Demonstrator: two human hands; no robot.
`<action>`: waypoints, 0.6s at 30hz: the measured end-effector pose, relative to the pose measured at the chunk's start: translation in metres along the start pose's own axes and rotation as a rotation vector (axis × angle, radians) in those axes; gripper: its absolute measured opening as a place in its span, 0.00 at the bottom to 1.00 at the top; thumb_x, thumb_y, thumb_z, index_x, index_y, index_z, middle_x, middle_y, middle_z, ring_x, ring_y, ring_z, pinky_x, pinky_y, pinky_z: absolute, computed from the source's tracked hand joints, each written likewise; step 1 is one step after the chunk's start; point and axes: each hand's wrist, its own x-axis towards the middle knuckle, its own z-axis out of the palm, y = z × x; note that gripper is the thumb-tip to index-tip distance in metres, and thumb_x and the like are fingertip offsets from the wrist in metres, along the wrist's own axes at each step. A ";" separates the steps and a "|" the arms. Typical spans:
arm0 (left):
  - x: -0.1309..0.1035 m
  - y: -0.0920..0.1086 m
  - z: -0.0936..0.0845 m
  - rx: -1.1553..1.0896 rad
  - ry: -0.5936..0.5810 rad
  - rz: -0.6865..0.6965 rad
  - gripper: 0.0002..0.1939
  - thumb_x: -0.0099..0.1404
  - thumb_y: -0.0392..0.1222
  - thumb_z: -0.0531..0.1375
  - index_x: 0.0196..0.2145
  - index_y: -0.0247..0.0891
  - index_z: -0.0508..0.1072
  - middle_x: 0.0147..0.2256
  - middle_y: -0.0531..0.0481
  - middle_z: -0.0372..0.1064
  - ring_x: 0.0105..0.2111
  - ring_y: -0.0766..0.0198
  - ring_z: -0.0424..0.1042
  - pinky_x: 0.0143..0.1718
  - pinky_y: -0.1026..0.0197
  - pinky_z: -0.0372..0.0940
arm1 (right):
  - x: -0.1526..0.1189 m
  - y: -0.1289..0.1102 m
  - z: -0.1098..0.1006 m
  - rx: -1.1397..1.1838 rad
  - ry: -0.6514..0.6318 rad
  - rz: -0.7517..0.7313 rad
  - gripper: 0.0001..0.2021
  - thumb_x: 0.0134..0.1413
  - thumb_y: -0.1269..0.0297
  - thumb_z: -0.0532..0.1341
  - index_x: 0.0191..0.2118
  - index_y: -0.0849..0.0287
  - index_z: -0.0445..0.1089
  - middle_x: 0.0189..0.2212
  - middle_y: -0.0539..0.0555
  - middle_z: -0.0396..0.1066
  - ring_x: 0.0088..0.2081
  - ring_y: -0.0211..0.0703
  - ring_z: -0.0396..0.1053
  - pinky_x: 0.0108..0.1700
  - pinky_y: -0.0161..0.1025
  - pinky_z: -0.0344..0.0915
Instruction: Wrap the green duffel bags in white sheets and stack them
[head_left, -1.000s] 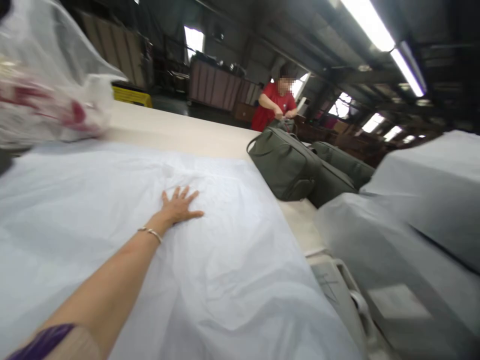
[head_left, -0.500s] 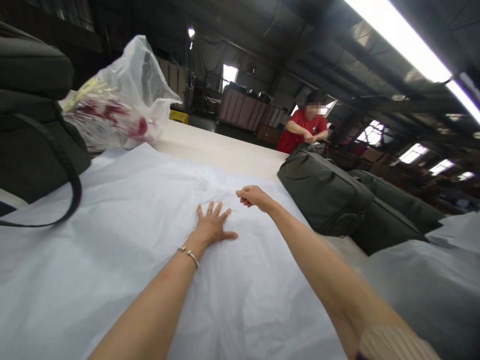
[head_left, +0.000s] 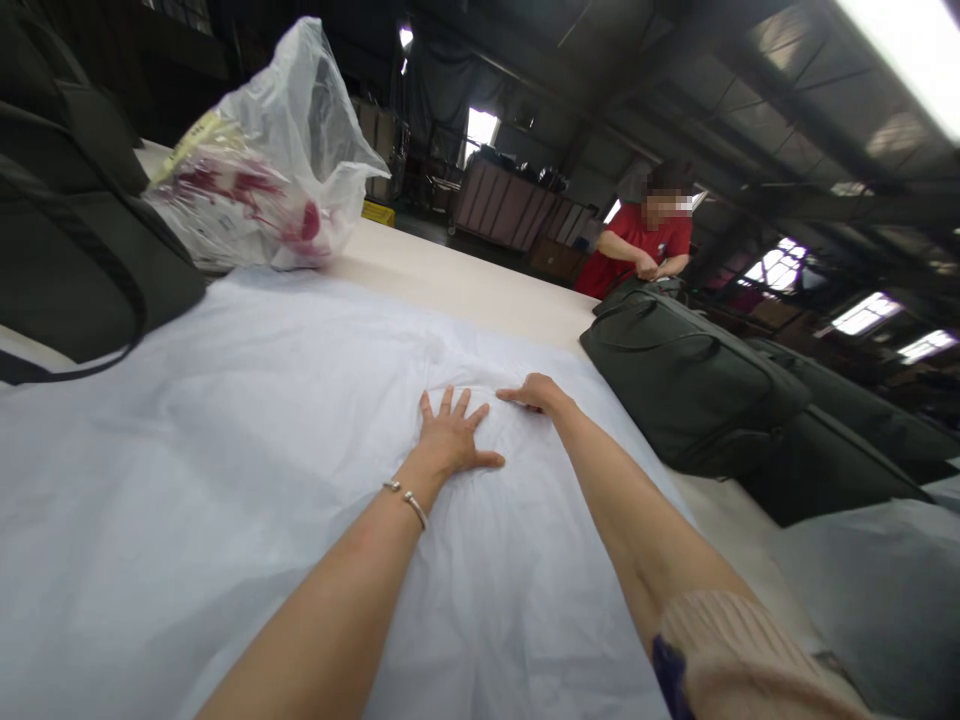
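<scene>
A large white sheet (head_left: 247, 430), thin and creased, spreads over the table under both hands. My left hand (head_left: 450, 435) lies flat on it with fingers spread, pressing it down; a metal bracelet (head_left: 409, 503) circles that wrist. Just to its right, my right hand (head_left: 534, 392) is low at the sheet's surface, its index finger pointing left and the other fingers curled under. Whatever may be between those fingers is hidden. Small wrinkles run through the sheet around both hands.
Dark green bags (head_left: 690, 380) line the right side, and another dark bag (head_left: 67, 230) stands at left. A clear plastic bag (head_left: 255, 190) with red and white contents sits at the far left. Across the pale table (head_left: 450, 280), a person in red (head_left: 637, 240) handles a bag.
My right hand has come down onto the sheet and its index finger has straightened. My left hand stays flat and spread. The view has shifted, moving the scene slightly.
</scene>
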 end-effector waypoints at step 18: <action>0.002 -0.009 0.000 -0.172 0.132 0.014 0.49 0.57 0.71 0.57 0.69 0.49 0.45 0.71 0.39 0.31 0.69 0.38 0.30 0.62 0.24 0.30 | -0.078 -0.013 0.006 0.344 0.170 -0.327 0.36 0.67 0.43 0.35 0.71 0.64 0.37 0.71 0.62 0.33 0.71 0.54 0.30 0.69 0.59 0.37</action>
